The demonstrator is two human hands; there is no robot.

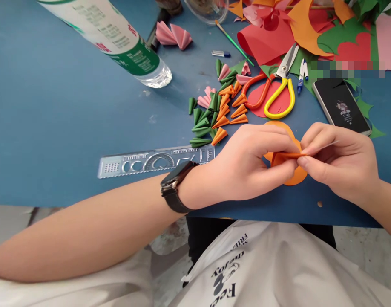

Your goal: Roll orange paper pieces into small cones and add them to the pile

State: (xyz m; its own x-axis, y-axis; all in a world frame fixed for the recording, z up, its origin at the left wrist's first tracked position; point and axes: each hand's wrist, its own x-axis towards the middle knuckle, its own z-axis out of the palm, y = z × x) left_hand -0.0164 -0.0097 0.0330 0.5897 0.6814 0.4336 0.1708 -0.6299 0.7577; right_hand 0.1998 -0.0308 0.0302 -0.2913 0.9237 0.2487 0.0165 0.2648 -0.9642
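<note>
Between my two hands is a small folded piece of orange paper point(280, 157). My left hand point(256, 160), with a black watch on its wrist, pinches the paper's wide end. My right hand point(340, 157) pinches the pointed end, and a thin pale strip or needle-like stick point(326, 146) juts from its fingers; I cannot make out which. Below the hands, an orange paper cutout with rounded lobes point(298, 175) lies on the blue table, partly covered. Left of them lie several rolled paper cones, orange point(219, 136), green point(202, 124) and pink point(203, 101).
Scissors with red and yellow handles point(280, 98) rest on a red paper piece. A phone point(342, 106) lies at right. Farther back are paper scraps point(265, 42), pens point(302, 76) and a brush point(235, 44). A clear ruler point(157, 161) and a water bottle point(131, 47) are at left.
</note>
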